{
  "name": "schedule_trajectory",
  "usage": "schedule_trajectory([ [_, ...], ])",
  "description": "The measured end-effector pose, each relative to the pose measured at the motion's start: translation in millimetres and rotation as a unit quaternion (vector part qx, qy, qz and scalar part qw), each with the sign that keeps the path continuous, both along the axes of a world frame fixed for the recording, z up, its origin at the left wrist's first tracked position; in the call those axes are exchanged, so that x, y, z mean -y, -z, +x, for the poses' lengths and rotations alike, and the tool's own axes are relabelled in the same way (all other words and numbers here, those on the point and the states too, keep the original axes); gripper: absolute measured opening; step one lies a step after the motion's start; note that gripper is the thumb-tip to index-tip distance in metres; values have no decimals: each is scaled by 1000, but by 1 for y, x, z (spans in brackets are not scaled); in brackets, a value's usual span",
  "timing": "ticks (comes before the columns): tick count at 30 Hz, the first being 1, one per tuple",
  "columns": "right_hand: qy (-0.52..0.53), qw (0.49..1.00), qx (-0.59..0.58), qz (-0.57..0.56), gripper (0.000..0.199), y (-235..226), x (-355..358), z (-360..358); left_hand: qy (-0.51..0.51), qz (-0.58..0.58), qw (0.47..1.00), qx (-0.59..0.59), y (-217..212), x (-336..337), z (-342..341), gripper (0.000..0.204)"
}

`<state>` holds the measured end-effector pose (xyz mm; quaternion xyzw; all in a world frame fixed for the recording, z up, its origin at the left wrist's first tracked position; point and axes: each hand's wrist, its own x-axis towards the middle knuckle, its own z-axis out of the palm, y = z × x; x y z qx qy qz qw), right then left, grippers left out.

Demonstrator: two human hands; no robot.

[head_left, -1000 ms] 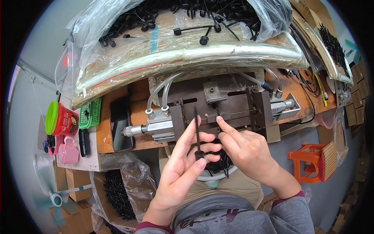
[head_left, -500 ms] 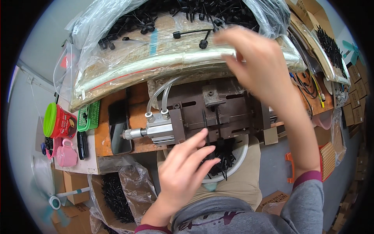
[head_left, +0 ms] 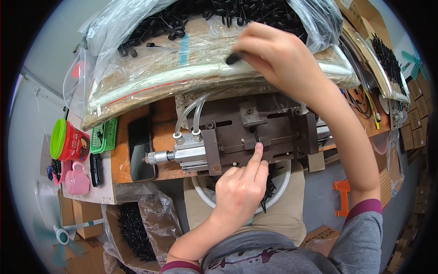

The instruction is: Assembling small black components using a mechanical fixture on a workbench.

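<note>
My left hand reaches over the machine's near edge, its index finger stretched out and the other fingers partly bent. That fingertip touches the fixture block beside a thin black rod set in the middle of the clamping machine. Above the padded tray edge, my right hand is closed in a pinch on a black plastic part with a round head; the rest of that part is hidden by the fingers. A heap of similar black parts lies behind in the plastic-lined tray.
A silver air cylinder with clear hoses sits left on the machine. A white-rimmed basket with black parts rests on my lap. Phone, green basket, red tub and pink cup stand left.
My right hand has moved left and now grips a black part from the tray. My left hand has moved right, its index finger reaching the fixture; the dark rod by its fingers is no longer visible.
</note>
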<state>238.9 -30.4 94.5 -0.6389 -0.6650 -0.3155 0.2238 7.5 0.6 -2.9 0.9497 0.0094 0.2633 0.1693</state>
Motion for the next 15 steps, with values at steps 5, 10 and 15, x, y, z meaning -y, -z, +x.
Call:
schedule_trajectory([
  [5, -36, 997, 7, 63, 35, 27, 58, -47, 28, -170, 985, -4, -13, -6, -5, 31],
  [10, -40, 999, 31, 15, 37, 50, 93, -96, 60, -328, 935, 119, -36, -8, -11, 45],
  [15, -8, 999, -34, -9, 34, 52, 107, -100, 78, -217, 967, 109, -33, -11, -21, 37],
])
